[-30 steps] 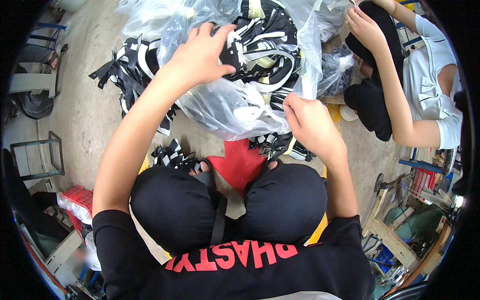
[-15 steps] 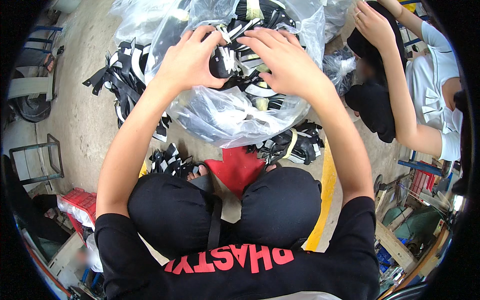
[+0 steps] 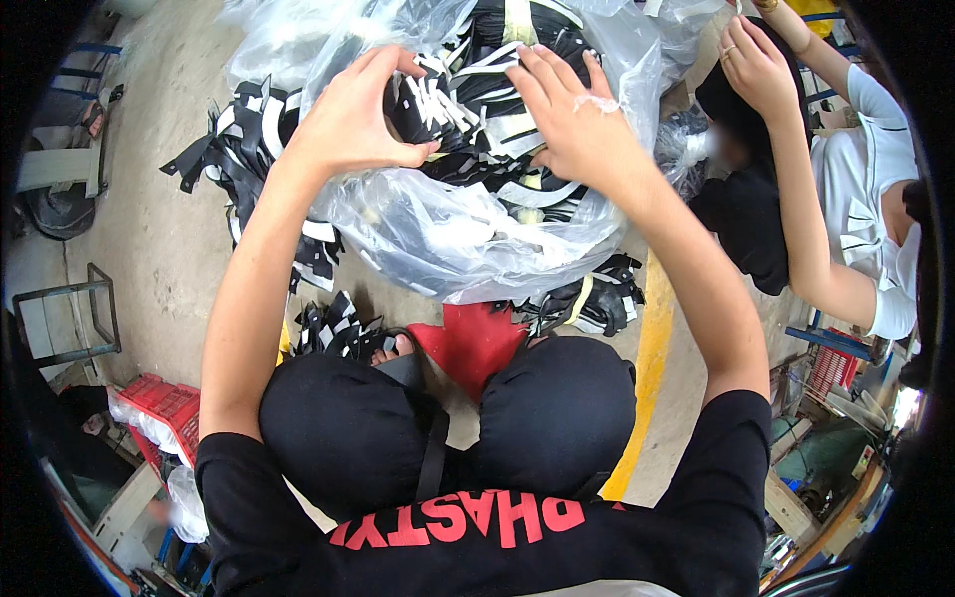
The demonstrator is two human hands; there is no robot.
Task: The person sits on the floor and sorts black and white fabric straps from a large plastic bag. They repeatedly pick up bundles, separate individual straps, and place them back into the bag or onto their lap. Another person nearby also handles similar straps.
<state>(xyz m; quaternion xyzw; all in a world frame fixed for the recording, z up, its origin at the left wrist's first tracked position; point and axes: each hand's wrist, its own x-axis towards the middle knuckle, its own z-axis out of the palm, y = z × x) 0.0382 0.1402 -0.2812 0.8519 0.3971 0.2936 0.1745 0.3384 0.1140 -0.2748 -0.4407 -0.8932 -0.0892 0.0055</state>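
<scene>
A large clear plastic bag (image 3: 418,224) lies opened in front of me, full of bundled black and white strips (image 3: 542,45). My left hand (image 3: 353,119) curves round the left end of one bundle of strips (image 3: 433,107), with its fingers above and thumb below. My right hand (image 3: 577,114) rests over the bundles on the right, its fingers spread and nothing gripped. A scrap of clear film clings to the back of that hand. Pale yellow bands (image 3: 518,22) tie some of the bundles.
Loose strips (image 3: 249,139) lie left of the bag, and more (image 3: 338,323) by my left foot. A banded bundle (image 3: 587,301) sits near a red floor marking (image 3: 473,343). A co-worker (image 3: 860,169) in light clothing is at right. A red crate (image 3: 164,403) stands left.
My left hand has shifted slightly left with its bundle, which now shows more white strip ends. My right hand has moved a little right, its fingers spreading. The bag's near edge has spread wider.
</scene>
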